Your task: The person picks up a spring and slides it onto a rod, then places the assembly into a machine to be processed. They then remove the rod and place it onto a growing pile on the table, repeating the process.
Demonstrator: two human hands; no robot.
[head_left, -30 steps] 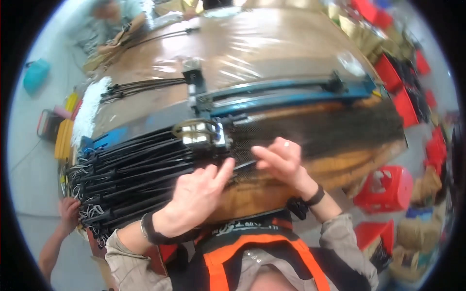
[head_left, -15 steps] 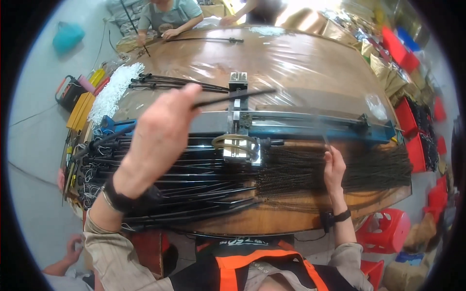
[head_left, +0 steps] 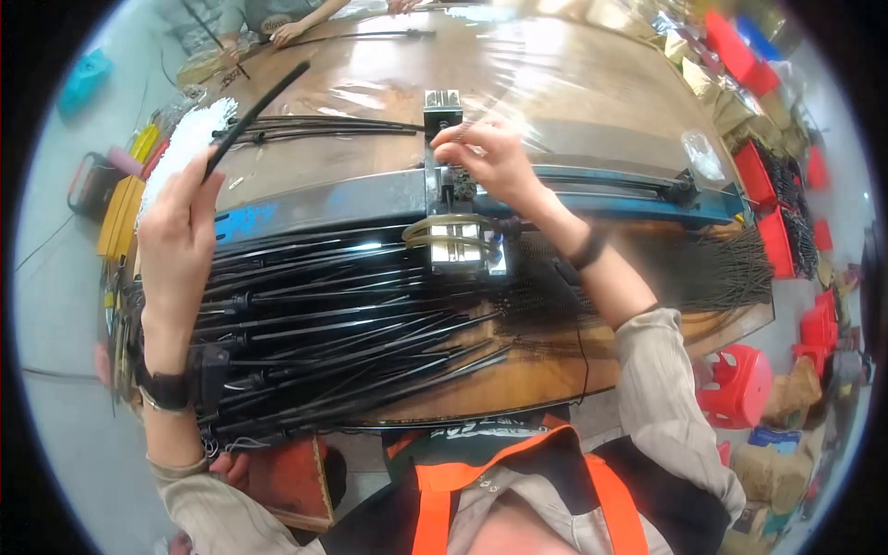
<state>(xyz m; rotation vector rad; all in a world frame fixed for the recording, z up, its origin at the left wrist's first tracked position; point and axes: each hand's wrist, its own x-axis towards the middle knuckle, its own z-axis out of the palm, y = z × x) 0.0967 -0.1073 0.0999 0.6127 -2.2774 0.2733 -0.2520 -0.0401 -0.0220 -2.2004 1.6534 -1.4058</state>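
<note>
Left grip [head_left: 180,222] clenched on a slim straight black rod [head_left: 262,113], tilted over the brown film-covered surface [head_left: 573,83], best kept steady, while the right grip [head_left: 446,148] hovers, its closure impossible to tell!

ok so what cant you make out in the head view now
Head view, black rod: near end hidden by the left hand.
Head view, right hand: anything pinched is too small and blurred.
Head view, far co-worker: head cut off by the top edge.
</note>
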